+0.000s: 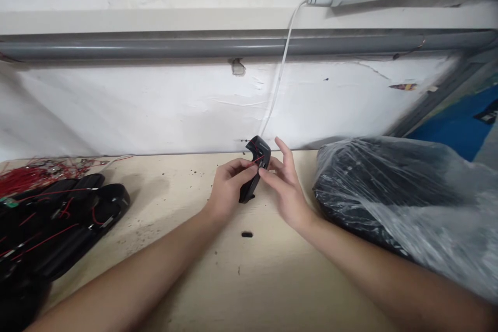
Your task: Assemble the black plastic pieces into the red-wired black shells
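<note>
My left hand point(229, 187) grips a curved black plastic housing point(257, 151) held upright above the pale wooden table point(252, 280). A thin red wire runs across the housing's upper part. My right hand point(286, 187) touches the housing from the right, its fingertips pinched at the red wire while the other fingers stay stretched out. A small black piece point(246, 234) lies on the table just below both hands.
A heap of similar black housings with red wires point(54, 228) lies at the left, with a bundle of red wires point(35, 171) behind it. A clear plastic bag of black parts point(397, 192) fills the right. A white cable point(278, 78) hangs down the wall from a lamp.
</note>
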`<control>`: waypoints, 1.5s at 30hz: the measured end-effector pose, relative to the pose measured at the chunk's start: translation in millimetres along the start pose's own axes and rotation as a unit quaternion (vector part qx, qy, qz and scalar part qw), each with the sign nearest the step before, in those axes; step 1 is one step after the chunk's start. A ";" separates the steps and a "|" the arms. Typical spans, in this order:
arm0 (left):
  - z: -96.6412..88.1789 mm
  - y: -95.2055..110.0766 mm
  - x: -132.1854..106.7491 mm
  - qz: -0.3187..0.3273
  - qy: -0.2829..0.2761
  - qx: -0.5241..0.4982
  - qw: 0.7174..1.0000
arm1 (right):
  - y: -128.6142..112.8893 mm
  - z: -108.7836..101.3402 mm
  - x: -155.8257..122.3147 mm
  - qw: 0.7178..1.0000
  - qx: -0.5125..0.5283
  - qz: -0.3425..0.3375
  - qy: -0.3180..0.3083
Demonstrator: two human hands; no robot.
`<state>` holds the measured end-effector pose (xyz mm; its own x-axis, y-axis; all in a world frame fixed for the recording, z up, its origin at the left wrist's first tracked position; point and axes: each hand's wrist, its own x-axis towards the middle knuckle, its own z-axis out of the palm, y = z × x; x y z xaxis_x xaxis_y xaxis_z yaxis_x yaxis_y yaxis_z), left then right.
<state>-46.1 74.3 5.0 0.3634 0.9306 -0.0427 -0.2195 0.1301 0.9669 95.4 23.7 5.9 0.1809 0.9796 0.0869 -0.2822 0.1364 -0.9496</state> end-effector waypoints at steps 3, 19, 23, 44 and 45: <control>0.7 0.8 -0.7 0.002 -0.009 0.006 1.000 | -2.5 0.8 -1.5 1.000 0.016 0.001 -0.017; 2.7 4.1 1.4 -0.012 0.049 -0.044 0.998 | 4.4 -4.1 3.6 0.998 -0.001 -0.001 -0.059; 5.2 8.9 0.4 -0.022 0.047 -0.086 0.995 | 1.6 -3.9 0.9 0.999 0.016 0.009 -0.051; 4.2 -4.7 9.0 0.087 0.203 -0.064 0.973 | 6.8 1.6 12.7 0.997 0.057 0.024 0.054; 4.2 -4.8 8.1 0.091 0.209 -0.055 0.972 | 7.0 1.4 11.4 0.998 0.047 0.028 0.044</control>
<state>-38.3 79.8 1.1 -0.0844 0.9964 0.0062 -0.3493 -0.0354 0.9364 94.1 36.1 0.7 0.2440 0.9698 0.0041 -0.3803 0.0996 -0.9195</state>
